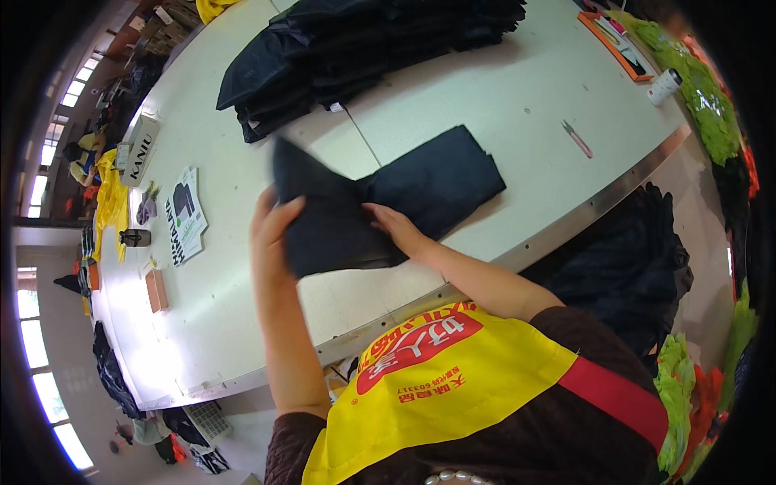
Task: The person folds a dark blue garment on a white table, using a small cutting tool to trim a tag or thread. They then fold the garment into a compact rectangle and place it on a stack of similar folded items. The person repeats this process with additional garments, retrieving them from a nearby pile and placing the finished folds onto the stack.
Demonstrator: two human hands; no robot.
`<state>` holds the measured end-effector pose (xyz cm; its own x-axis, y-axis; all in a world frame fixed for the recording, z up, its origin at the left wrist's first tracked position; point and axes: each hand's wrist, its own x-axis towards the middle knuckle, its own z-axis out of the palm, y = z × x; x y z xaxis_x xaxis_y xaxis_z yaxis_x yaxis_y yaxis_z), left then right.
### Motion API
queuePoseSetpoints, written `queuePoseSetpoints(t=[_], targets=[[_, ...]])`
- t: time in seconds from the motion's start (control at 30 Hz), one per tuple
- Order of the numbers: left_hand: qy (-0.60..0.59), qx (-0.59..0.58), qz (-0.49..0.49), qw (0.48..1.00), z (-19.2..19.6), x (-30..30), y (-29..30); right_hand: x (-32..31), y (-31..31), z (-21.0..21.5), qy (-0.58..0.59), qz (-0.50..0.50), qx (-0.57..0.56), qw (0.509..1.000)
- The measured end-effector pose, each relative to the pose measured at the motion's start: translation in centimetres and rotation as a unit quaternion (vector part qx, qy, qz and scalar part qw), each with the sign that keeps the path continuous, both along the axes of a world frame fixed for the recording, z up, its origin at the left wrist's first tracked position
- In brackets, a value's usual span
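In the head view, the only one here, I have a dark cloth in front of me near the table's edge, folded, with one half lying toward my right and the other lifted and tilted under my hands. My left hand pinches its left border, thumb over the face toward me and fingers behind, probably because that raised side would sag without a grip; the hand and the upper corner are a little blurred. My right hand rests near the middle, by the crease where the halves meet, fingers close together and bent, likely to steady that spot; I cannot tell whether they pinch a layer or only press on it. The table bears the right half flat, which seems to take weight off my hands. Beyond lies a stack of similar dark pieces, set back, I'd judge, so it leaves working room. To the right are snips, a white bottle and an orange tray, near the edge, perhaps for easy reach. To the left lie a printed bag and a small brown box, well apart from the cloth.
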<state>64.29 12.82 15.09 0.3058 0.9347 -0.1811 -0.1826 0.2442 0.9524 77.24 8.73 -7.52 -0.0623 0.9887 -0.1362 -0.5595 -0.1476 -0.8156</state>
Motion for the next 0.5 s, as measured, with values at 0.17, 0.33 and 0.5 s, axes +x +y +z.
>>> queuePoseSetpoints(t=[0.17, 0.33, 0.5], targets=[[0.062, -0.022, -0.279, 0.958, -6.9, 10.1, -0.9, -0.1, 0.4, -3.7, 0.482, 0.082, -0.051, 0.871], [0.51, 0.511, -0.169, 0.671, -17.2, 10.0, -1.2, 2.6, -0.1, -4.6, 0.544, 0.084, -0.11, 0.828], [0.488, 0.393, -0.177, 0.759, -19.4, 9.0, 0.5, 5.7, -2.3, 3.1, 0.11, 0.038, -0.324, 0.939]])
